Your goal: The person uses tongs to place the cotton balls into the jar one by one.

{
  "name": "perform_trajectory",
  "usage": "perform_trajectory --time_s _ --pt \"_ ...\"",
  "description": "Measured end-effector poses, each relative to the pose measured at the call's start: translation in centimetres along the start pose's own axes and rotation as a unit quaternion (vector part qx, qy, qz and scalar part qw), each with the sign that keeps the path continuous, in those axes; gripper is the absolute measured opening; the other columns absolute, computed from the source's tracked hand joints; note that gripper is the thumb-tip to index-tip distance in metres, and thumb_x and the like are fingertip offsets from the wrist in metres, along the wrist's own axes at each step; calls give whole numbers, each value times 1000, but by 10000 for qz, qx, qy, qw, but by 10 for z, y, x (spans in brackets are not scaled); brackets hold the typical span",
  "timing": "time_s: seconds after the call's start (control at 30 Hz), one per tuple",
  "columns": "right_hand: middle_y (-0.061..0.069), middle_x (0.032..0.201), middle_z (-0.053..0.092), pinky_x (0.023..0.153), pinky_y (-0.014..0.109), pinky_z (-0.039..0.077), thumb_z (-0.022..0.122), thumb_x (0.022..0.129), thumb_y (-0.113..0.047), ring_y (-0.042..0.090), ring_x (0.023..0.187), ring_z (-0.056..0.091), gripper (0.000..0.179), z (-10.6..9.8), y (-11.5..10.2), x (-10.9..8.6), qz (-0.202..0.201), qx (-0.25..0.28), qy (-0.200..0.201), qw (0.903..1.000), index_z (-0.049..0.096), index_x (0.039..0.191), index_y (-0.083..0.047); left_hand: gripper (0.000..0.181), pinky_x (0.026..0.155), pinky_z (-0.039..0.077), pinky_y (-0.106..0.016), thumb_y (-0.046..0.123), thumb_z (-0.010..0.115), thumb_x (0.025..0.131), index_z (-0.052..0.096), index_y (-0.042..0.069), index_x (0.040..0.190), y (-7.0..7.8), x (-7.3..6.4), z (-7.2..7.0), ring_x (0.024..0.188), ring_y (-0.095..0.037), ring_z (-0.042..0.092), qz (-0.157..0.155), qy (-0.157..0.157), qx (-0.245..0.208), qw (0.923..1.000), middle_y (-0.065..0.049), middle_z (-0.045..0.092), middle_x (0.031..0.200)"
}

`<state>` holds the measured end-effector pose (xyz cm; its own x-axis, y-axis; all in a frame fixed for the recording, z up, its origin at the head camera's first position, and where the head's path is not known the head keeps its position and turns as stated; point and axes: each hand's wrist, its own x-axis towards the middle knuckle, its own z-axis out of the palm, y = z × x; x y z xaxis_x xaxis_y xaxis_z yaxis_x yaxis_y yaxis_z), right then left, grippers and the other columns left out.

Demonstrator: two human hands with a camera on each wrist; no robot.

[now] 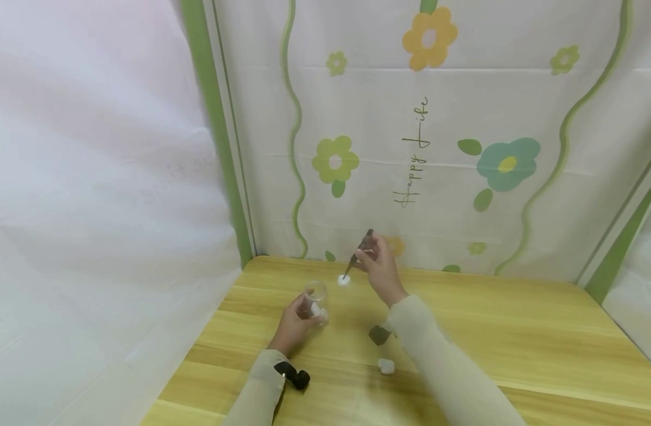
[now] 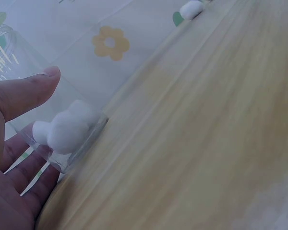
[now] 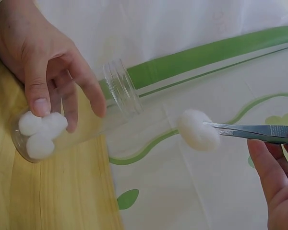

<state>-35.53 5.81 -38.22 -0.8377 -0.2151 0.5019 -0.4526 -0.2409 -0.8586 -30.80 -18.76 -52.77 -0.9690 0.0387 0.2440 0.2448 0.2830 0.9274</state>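
My left hand grips a clear jar that stands on the table, thumb on the near side and fingers behind it. Several white cotton balls lie at the jar's bottom, and its mouth has no lid on it. With my right hand I pinch dark metal tweezers, pointing down and to the left in the head view. Their tips hold one fluffy cotton ball in the air, a short way to the right of the jar's rim and apart from it.
Another white cotton ball sits on the wooden table beside my right forearm. A black wrist device is strapped to my left sleeve, and a dark block shows by the right cuff. A flowered curtain hangs behind the table.
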Motion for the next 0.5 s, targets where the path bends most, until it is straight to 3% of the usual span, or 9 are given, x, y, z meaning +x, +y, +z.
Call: perform_trajectory --time_s 0.5 --pt "16 107 51 86 39 54 56 96 2 23 96 60 26 12 -3 1 316 117 -81 9994 45 119 -2 75 93 48 -44 28 81 80 46 17 145 1 2 0 107 -25 60 46 -7 56 10000 -4 63 119"
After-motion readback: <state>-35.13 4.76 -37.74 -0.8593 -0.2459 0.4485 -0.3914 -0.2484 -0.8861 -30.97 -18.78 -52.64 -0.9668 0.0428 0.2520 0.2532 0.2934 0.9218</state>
